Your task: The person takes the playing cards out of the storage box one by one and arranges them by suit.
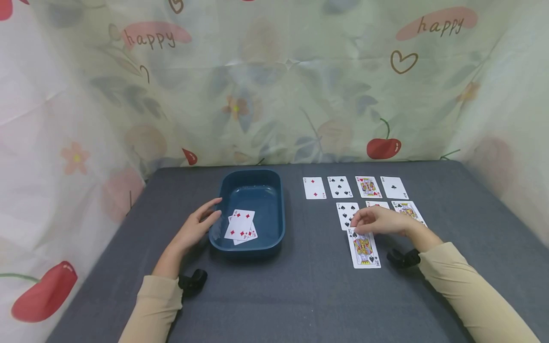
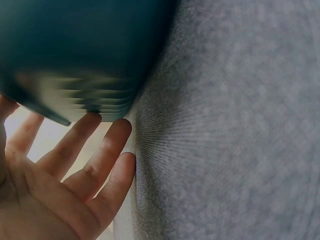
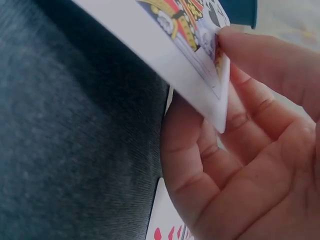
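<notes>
My right hand (image 1: 382, 221) pinches a king of spades playing card (image 1: 363, 250) by its upper end, thumb on the face and fingers behind it. In the right wrist view the same king card (image 3: 175, 55) slants up from the dark cloth. Just beyond that hand lie a seven of spades (image 1: 345, 213) and a king of clubs (image 1: 409, 212), with a red card (image 1: 377, 204) partly hidden. My left hand (image 1: 188, 233) has its fingers extended at the left side of a dark blue tray (image 1: 278, 209). A diamond card (image 1: 240, 224) overlaps another red card inside it.
Behind the nearer cards runs a back row: a diamond card (image 1: 315, 188), a spade card (image 1: 340, 187), a red face card (image 1: 368, 187) and a club card (image 1: 394, 188). Grey cloth (image 1: 274, 300) covers the table. Printed curtains (image 1: 274, 95) hang around it.
</notes>
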Demonstrator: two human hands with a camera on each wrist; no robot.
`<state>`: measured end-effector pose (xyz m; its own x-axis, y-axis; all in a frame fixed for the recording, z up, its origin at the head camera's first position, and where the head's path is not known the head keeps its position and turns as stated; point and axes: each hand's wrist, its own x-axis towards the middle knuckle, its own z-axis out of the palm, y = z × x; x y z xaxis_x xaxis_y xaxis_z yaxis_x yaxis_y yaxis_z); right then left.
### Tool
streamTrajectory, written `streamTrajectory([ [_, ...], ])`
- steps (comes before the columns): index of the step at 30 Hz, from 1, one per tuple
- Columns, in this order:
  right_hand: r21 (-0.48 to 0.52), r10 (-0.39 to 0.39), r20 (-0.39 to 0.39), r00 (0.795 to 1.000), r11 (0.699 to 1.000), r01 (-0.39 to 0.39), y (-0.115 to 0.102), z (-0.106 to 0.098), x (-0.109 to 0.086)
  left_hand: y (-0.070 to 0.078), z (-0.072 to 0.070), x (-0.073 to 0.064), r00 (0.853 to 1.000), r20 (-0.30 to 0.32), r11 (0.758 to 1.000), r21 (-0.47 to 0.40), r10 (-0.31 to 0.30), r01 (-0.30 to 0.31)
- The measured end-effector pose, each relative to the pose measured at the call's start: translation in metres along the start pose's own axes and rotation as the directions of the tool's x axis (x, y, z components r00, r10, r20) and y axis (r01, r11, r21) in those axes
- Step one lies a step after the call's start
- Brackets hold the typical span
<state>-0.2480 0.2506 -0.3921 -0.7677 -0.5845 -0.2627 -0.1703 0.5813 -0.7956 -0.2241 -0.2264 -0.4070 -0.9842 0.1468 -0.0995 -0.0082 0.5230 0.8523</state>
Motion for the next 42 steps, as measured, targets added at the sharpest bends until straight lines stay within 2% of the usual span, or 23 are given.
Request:
streamTrajectory([
  [5, -0.064, -0.033, -0.035, 0.999, 0.997, 0.031, -0.001, 0.005, -0.002, 0.000, 0.001, 0.000, 1.000, -0.003, 1.000, -0.002, 0.000, 0.000],
  [22, -0.090, -0.097, -0.085, 0.992, 0.992, 0.089, -0.006, 0.017, -0.003, 0.001, 0.001, 0.000, 1.000, 0.002, 1.000, -0.009, -0.008, 0.008],
  [31, -0.148, -0.077, -0.124, 0.989, 0.987, 0.058, -0.009, 0.022, -0.003, 0.002, 0.001, -0.001, 1.000, -0.006, 1.000, -0.009, -0.018, 0.018],
  [42, -0.267, -0.085, -0.219, 0.972, 0.963, 0.024, -0.014, 0.021, -0.006, 0.003, 0.000, -0.001, 1.000, 0.001, 1.000, -0.004, -0.020, 0.020],
])
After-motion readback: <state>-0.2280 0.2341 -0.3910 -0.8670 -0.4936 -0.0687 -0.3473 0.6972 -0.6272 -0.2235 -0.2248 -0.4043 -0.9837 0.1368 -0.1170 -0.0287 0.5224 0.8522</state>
